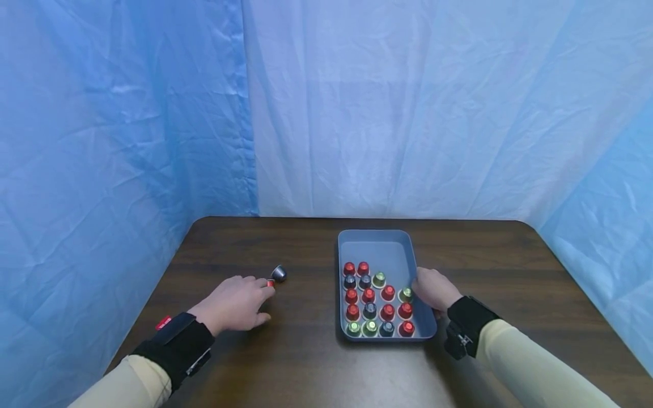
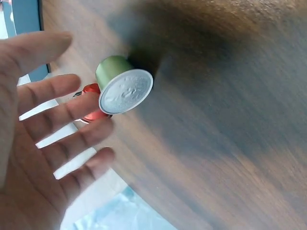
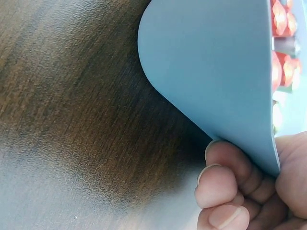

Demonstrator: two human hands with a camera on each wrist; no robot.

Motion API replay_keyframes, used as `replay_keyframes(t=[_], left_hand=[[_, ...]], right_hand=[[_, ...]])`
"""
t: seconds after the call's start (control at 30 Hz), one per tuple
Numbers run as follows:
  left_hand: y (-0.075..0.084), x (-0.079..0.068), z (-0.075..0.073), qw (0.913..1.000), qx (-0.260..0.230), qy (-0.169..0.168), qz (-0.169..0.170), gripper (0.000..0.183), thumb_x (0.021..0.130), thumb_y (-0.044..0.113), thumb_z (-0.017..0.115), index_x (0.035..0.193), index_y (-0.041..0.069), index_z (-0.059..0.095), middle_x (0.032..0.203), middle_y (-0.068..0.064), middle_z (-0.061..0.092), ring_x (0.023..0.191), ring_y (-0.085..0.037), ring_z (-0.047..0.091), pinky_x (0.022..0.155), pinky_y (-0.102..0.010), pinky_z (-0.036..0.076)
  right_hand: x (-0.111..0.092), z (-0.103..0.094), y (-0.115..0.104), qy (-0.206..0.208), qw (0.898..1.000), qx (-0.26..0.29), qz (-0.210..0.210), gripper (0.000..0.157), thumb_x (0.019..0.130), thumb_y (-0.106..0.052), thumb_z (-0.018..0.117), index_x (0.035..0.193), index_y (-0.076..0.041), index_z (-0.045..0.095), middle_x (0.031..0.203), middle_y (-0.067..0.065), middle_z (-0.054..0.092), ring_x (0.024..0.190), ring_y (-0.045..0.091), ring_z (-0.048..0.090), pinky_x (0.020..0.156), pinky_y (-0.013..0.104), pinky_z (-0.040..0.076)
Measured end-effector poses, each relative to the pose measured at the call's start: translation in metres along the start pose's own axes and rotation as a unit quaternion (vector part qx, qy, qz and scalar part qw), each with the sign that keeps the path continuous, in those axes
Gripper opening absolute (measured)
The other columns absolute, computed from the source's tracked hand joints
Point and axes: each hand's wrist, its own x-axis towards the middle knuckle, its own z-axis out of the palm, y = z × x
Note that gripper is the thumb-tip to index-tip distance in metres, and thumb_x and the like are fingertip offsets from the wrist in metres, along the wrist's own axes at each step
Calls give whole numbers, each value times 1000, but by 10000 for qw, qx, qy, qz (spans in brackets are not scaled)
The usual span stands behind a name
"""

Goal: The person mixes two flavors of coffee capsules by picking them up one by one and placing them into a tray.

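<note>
My left hand [image 1: 237, 306] reaches over the table left of the tray, its fingers spread and the thumb apart. In the left wrist view, a green coffee capsule [image 2: 112, 69] lies tipped on its side by the fingertips, its silver foil lid facing the camera. A red capsule [image 2: 89, 89] sits behind it, partly hidden by the fingers. Just past the fingertips lies a dark capsule [image 1: 279, 273]. My right hand [image 1: 435, 289] grips the right wall of a blue-grey tray [image 1: 377, 249], fingers curled against the outside. The hand hides the green capsule in the head view.
Red, green and dark capsules stand lid down in rows in the tray's near part, such as a red capsule [image 1: 406, 328] in the near right corner. The dark wooden table [image 1: 301, 368] has rounded far corners. Blue curtains [image 1: 377, 141] hang behind it and at both sides.
</note>
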Motion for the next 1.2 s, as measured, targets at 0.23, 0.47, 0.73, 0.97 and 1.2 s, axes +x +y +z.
replay_keyframes(t=[0.23,0.47,0.73,0.97,1.2], left_hand=[[1,-2,8,9982,-59,-513,-320,47,78,34,90,116,15,71,100,2,69,78,-15,55,82,-38,54],[-2,-4,14,9993,24,-340,-163,32,78,18,90,106,14,73,85,3,66,72,-15,52,75,-35,54],[-4,-2,13,9991,77,-403,-139,26,78,18,89,99,14,73,82,3,64,73,-16,52,73,-36,52],[-3,0,8,9997,-13,-228,-84,26,77,22,91,96,15,74,78,7,61,74,-15,50,76,-35,48],[-1,5,-7,9976,-419,522,163,22,81,22,88,97,15,73,80,9,61,77,-12,49,75,-33,47]], right_hand=[[2,1,2,-5,10000,-8,0,44,104,-10,46,144,7,41,110,25,62,66,27,65,46,36,53],[3,0,3,-23,10000,18,-13,45,103,-10,46,145,7,41,107,23,61,63,27,64,44,35,51],[4,1,3,-13,10000,-22,-55,43,103,-10,48,141,8,44,106,22,61,68,26,65,46,36,53],[2,1,3,-30,10000,76,9,43,103,-10,47,143,7,42,108,22,61,71,27,64,47,35,52],[1,1,2,-25,10000,86,25,42,104,-11,47,142,7,42,109,22,61,72,27,64,48,35,53]])
